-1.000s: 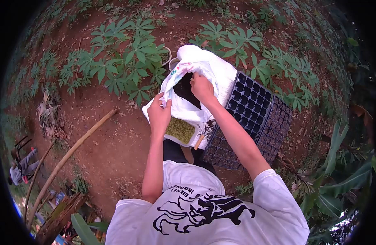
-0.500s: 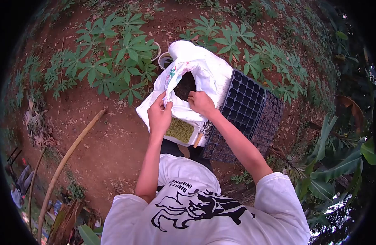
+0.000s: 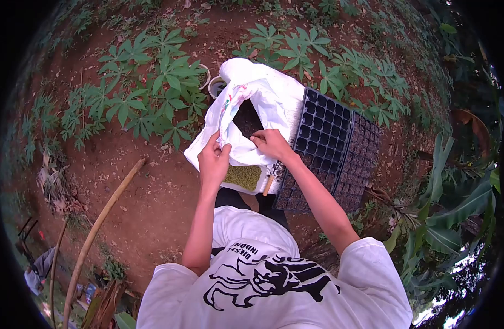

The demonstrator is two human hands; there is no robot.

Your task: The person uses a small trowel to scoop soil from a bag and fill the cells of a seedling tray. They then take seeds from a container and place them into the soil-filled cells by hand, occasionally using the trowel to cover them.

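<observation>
A white plastic sack [image 3: 276, 98] stands in front of me with its mouth folded open. Dark soil [image 3: 246, 119] shows inside it. On the near left of the opening, my left hand [image 3: 213, 159] pinches the sack's rim. My right hand [image 3: 272, 145] has its fingers closed on the near right of the same rim. Just below the sack sits a white container [image 3: 249, 190] of small green seeds [image 3: 242, 176], partly covered by the sack's edge. A small tool with a wooden handle [image 3: 268, 185] lies beside it.
A black seedling tray [image 3: 320, 129] lies right of the sack, its near cells soil-filled; another filled tray [image 3: 359, 151] adjoins it. Leafy plants [image 3: 167, 82] and a pot [image 3: 216, 86] stand beyond. A long wooden pole [image 3: 101, 219] is at left, banana leaves [image 3: 441, 219] at right.
The sack's mouth looks narrower, and its near rim has changed shape between my hands. Both hands keep their hold. The view has shifted slightly.
</observation>
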